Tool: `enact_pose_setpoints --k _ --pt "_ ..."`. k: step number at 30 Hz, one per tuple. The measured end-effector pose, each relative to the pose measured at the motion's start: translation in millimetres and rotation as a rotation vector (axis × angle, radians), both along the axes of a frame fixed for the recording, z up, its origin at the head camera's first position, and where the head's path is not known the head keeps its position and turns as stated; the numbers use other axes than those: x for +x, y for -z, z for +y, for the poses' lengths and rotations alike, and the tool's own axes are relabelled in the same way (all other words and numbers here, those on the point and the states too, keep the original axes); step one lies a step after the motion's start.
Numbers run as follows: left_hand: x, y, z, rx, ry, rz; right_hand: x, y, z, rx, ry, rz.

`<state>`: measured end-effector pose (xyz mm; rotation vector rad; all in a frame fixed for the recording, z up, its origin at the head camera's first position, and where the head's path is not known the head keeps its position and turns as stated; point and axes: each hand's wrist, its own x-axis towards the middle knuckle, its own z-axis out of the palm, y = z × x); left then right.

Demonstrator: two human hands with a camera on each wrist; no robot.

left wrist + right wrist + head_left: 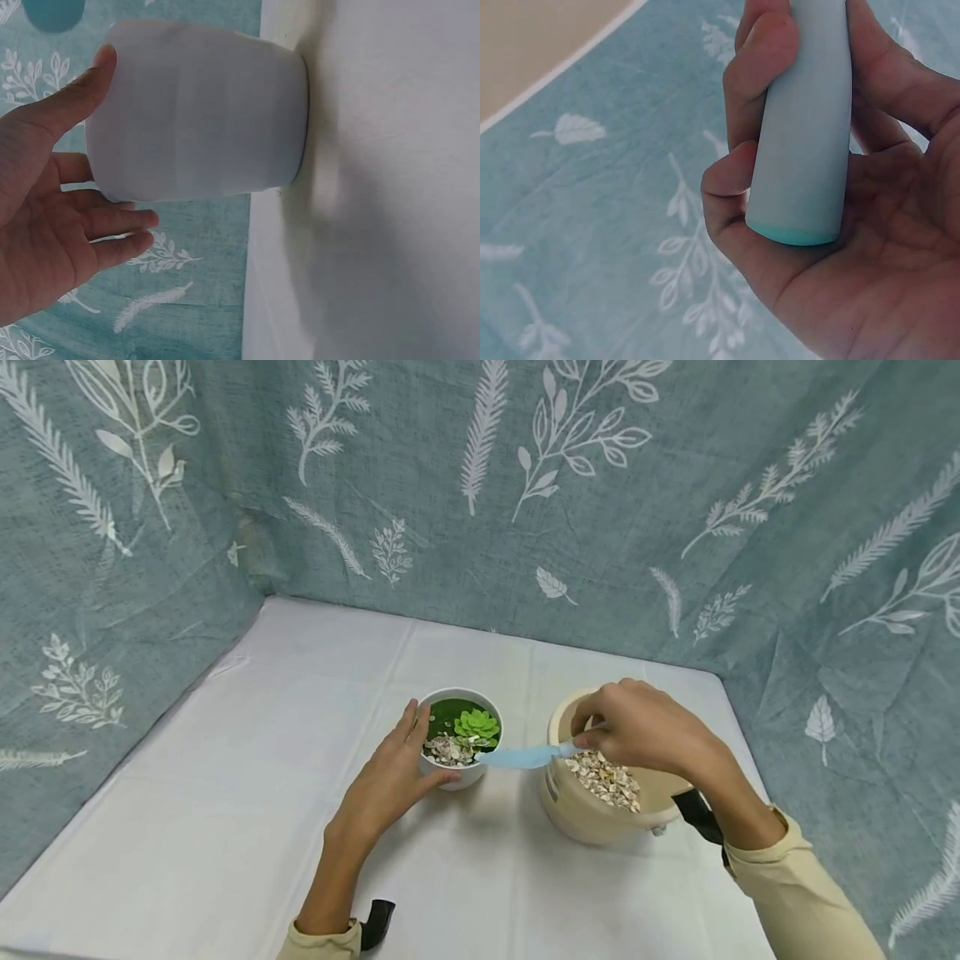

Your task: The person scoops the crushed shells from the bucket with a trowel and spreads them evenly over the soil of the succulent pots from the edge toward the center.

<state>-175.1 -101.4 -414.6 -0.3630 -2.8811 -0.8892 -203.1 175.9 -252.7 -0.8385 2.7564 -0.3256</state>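
Observation:
A white pot (468,778) holds a green succulent (477,724) on a green surface, with pale chips (450,750) at its near side. My left hand (384,793) holds this pot near the rim, thumb on one side and fingers on the other; its plain white wall (202,112) fills much of the left wrist view. In my right hand (648,727) is a light blue trowel (521,757), its blade tip at the pot's right rim. The right wrist view shows fingers curled round the trowel's handle (802,142).
Just right of the pot stands a cream bucket (585,818) with pale chips (606,781) inside, under my right hand. A white cloth (187,810) covers the table. Blue-green curtains (450,543) with white leaf prints hang behind and at both sides.

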Motion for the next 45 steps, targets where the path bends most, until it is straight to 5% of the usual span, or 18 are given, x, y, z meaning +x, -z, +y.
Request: enact_pose_setpoints --k 4,8,16,24,32,37,45 --pt "-0.9 -5.8 6 -0.016 0.013 -0.011 4.4 2.2 29 -0.048 0.046 0.063" --pt "-3.0 -15.5 18 -0.013 0.048 0.061 7.4 5.0 60 -0.083 0.092 0.164" --pt "-14.4 -32.5 72 -0.021 0.247 0.27 7.4 12.6 111 -0.01 0.147 0.338" --pt "-19.7 -29.5 113 -0.036 0.408 0.151 -7.6 29.8 116 0.254 0.077 0.565" --pt "-19.6 -23.4 129 -0.04 0.422 0.144 -18.9 57.3 104 0.429 -0.15 0.867" --pt "-19.7 -23.4 130 -0.02 0.427 0.162 -22.4 71.8 90 0.527 -0.266 0.89" --pt "-20.7 -23.1 128 -0.025 0.411 0.168 -29.4 84.9 84 0.608 -0.336 0.87"
